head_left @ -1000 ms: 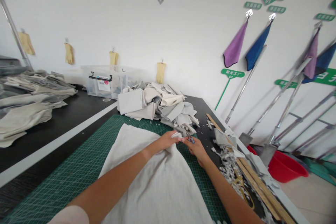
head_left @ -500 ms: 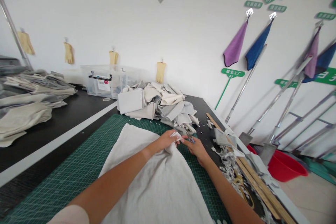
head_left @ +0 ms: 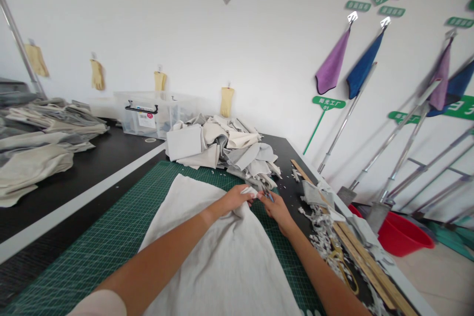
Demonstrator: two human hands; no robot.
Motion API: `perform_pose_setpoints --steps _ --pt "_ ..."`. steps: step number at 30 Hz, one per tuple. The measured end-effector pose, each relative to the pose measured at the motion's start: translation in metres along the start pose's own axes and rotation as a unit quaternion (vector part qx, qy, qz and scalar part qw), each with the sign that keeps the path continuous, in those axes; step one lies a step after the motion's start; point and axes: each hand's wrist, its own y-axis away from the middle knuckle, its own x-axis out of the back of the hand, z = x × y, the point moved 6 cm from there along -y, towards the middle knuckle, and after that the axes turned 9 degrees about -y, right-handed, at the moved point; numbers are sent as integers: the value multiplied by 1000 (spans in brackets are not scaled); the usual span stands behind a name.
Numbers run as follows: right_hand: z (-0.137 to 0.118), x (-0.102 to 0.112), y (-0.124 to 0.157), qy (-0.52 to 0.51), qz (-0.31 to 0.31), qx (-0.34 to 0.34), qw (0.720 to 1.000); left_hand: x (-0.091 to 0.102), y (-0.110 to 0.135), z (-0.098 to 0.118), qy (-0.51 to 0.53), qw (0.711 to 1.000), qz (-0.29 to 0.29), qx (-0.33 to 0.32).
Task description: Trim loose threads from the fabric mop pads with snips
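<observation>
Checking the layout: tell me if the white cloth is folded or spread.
Spread: the cloth lies flat on the green mat, far corner bunched in left hand.

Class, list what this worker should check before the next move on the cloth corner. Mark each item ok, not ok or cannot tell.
1. Left hand pinches a corner of the white cloth: ok.
2. Right hand holds the small tool: ok.
3. Whether the small tool's blades are open or shut: cannot tell.
4. White cloth lies flat on the green cutting mat: not ok, it is bunched near the hands.
5. Left fingertips apart from the small tool's tip: cannot tell.
</observation>
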Motion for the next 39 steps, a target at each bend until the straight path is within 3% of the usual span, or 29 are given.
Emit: perform_pose_setpoints --steps 6,14,22,28,39 --pt "-4 -2 2 52 21 30 998 -1 6 8 73 997 -14 -5" --pt "-2 -1 2 36 14 46 998 3 5 6 -39 999 -2 -27" --pt "-5 -5 5 22 1 49 999 -2 4 5 -21 999 -26 -23" --pt "-2 -6 2 29 -13 51 998 1 6 6 -71 996 -37 -32" --pt "0 -10 1 -14 -35 19 999 -2 10 16 25 999 -36 -1"
